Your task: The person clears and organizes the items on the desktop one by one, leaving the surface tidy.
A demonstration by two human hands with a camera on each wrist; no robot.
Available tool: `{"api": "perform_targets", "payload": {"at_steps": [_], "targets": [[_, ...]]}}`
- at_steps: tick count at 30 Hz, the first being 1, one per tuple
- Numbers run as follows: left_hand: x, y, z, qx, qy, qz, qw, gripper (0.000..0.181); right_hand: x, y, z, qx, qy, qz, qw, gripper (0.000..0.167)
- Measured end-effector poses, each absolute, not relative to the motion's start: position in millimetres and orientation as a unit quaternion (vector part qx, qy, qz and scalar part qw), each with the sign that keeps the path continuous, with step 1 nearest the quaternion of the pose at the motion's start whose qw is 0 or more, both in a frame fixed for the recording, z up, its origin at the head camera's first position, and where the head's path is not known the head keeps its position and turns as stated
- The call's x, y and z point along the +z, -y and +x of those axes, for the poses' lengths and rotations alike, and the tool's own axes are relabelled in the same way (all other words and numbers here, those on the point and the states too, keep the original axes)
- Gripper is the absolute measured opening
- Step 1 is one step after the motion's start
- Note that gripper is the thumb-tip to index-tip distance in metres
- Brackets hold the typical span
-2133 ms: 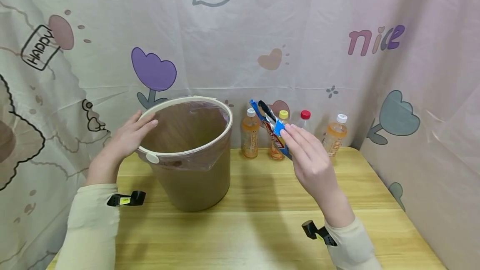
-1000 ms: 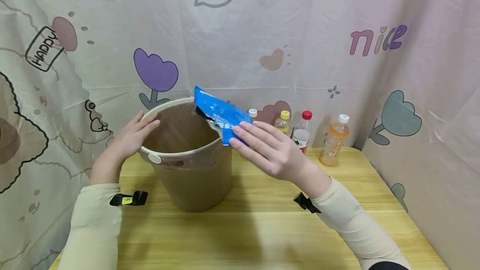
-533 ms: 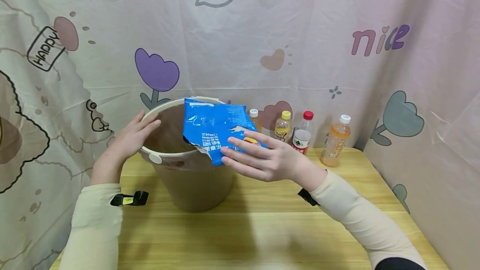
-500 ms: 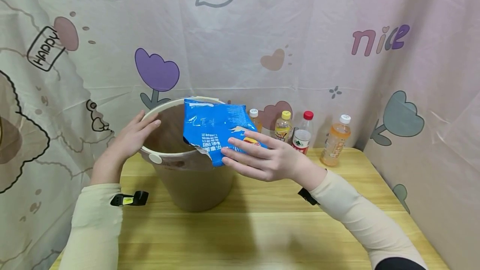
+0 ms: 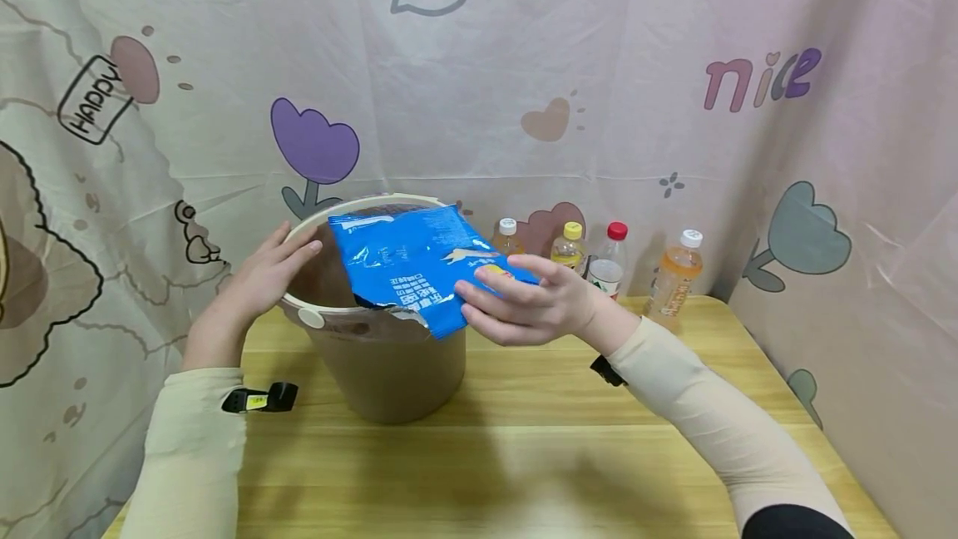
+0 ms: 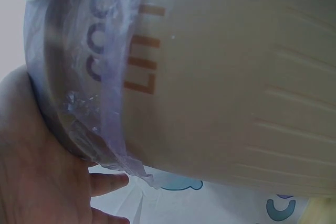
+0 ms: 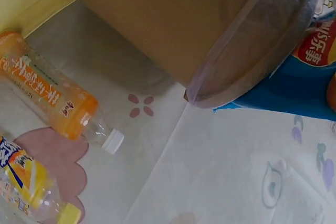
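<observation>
My left hand [image 5: 254, 277] rests on the rim of a brown waste bin [image 5: 400, 381], its fingers spread at the far-left edge. A clear plastic liner [image 6: 113, 66] folds over that rim. With my right hand [image 5: 531, 306] I hold a torn blue chip bag [image 5: 400, 260] by its right end, the fingers on top and the thumb hidden. The bag lies nearly flat across the bin's mouth, its lower corner overlapping the near rim in the head view. In the right wrist view only the bag's red-logo side shows, at the right edge.
Several drink bottles stand at the table's back edge: a white-capped orange bottle [image 5: 506, 238], a yellow-capped one [image 5: 569, 249], a red-capped one [image 5: 608, 264] and another orange drink bottle [image 5: 674, 273]. A printed curtain [image 5: 636, 106] hangs behind the wooden table [image 5: 554, 456].
My right hand has brought the chip bag leftward from near the bottles to over the bin. Lately the bag's far end has dipped left and the index finger has lifted. My left hand stays put.
</observation>
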State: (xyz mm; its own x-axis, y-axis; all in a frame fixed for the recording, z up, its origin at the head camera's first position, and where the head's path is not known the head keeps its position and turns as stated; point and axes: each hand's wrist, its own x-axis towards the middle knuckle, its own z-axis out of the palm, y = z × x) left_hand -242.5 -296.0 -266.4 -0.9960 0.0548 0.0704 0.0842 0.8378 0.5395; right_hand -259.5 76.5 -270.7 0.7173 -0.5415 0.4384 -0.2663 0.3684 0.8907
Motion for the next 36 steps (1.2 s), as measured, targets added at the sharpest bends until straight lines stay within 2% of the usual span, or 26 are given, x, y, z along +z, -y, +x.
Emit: {"api": "perform_targets", "payload": {"at_steps": [4, 8, 19, 28, 36], "targets": [[-266, 296, -243, -0.281, 0.959, -0.036, 0.026, 0.069, -272, -73, -266, -0.059, 0.398, 0.554, 0.729, 0.038], [-266, 296, -242, -0.279, 0.959, -0.036, 0.025, 0.068, -274, -72, -270, -0.039, 0.432, 0.557, 0.708, 0.035], [-265, 295, -242, -0.28, 0.959, -0.033, 0.024, 0.069, -278, -72, -278, 0.017, 0.55, 0.578, 0.603, 0.029], [-265, 296, -242, -0.276, 0.96, -0.037, 0.024, 0.069, -288, -70, -284, 0.005, 0.598, 0.562, 0.571, 0.035], [-266, 297, -242, -0.277, 0.96, -0.037, 0.021, 0.068, -297, -64, -290, 0.013, 0.606, 0.566, 0.559, 0.034]]}}
